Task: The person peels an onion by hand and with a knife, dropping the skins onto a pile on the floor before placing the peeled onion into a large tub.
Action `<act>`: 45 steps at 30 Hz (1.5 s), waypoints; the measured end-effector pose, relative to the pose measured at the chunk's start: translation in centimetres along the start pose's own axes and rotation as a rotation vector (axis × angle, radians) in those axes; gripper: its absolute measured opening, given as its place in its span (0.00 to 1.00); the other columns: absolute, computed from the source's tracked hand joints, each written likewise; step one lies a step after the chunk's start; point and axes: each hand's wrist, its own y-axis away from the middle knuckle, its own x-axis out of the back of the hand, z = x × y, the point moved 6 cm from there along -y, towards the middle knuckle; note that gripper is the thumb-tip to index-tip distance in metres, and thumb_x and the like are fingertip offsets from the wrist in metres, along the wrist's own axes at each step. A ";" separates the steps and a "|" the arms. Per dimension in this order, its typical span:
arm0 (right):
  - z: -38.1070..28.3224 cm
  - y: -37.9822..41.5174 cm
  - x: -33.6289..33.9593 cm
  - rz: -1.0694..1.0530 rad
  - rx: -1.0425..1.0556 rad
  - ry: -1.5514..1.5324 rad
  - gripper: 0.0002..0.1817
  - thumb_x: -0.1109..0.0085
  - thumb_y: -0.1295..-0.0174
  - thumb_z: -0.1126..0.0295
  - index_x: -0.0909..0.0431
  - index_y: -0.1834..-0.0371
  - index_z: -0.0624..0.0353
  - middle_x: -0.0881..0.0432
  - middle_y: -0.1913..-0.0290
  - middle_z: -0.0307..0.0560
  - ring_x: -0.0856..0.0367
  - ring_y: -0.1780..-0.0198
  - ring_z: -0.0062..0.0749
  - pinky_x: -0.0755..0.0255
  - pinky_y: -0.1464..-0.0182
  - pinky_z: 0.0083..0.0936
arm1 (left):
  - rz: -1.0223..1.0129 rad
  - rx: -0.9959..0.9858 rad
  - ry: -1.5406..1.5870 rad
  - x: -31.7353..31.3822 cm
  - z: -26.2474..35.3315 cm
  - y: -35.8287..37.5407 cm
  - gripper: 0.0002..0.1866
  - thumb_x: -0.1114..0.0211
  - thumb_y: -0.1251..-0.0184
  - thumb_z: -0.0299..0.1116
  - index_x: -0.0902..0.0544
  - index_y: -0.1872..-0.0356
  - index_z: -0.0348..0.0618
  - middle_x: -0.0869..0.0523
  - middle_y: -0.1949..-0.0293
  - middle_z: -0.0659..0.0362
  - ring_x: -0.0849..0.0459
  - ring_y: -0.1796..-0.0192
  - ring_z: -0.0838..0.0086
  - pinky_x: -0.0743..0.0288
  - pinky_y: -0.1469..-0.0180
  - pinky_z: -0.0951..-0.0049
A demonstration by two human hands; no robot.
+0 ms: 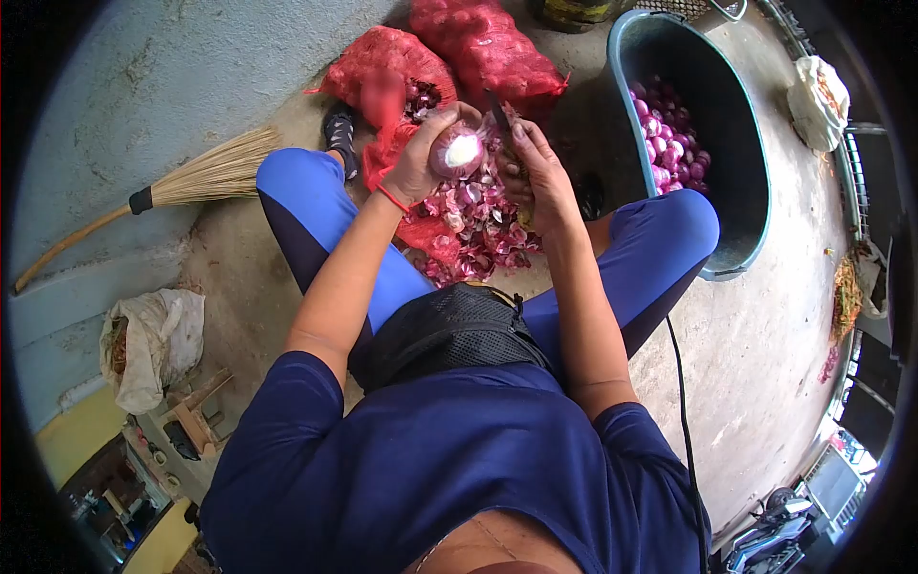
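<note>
My left hand (421, 161) is closed round a red onion (459, 153), whose cut end shows a white face. Close by on the right, my right hand (545, 177) grips a dark-bladed knife (497, 112), its blade pointing up and away beside the onion. Below both hands, a heap of onion skins (478, 225) covers the floor between my legs. Behind the left hand lies an opened red mesh sack (387, 72) with onions and loose skins at its mouth.
A second full red mesh sack (497, 57) lies behind. To the right stands a large dark tub (755, 172) holding many peeled onions (674, 143). A broom (191, 177) leans at the left, above a white sack (158, 335). Another white sack (816, 100) is far right.
</note>
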 end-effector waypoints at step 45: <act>3.3 -1.5 -1.2 -0.021 0.271 0.464 0.26 0.46 0.27 0.66 0.34 0.26 0.48 0.20 0.40 0.41 0.24 0.47 0.17 0.30 0.46 0.17 | 0.483 -0.061 0.079 2.0 -1.7 0.7 0.27 0.58 0.22 0.54 0.19 0.53 0.42 0.14 0.65 0.59 0.15 0.63 0.73 0.21 0.55 0.70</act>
